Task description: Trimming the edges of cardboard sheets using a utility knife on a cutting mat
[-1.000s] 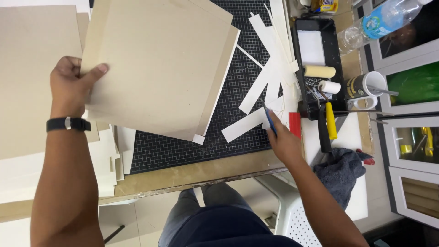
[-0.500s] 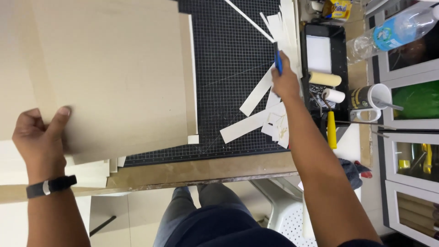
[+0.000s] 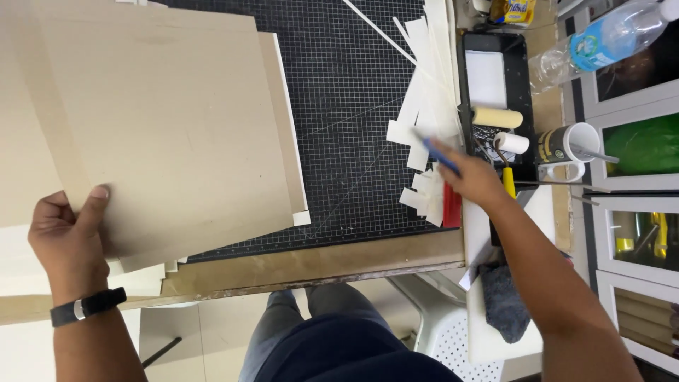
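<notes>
Firstly, the left hand had its thumb pressed on top of a stack of tan boards and its fingers curled beneath the near left corner, so it gripped the stack firmly; a black band sat on that wrist; the boards lay over the left part of a black cutting mat, and their right edge showed several layers stepped one behind another; more pale boards lay beneath and to the left, at the near edge of the wooden table.

Over on the right, the right hand was closed around a blue tool, whose tip pointed left and far toward a heap of white paper strips; the hand was blurred, so the exact grip could not be told; the strips lay scattered along the right edge of the mat, some near the hand, some running far up the mat; a red block lay just near of the hand.

Beyond the hand stood a black tray with a white pad and two small rollers in it; right of that stood a white mug and, farther off, a plastic bottle; a dark cloth lay near, by the forearm.
</notes>
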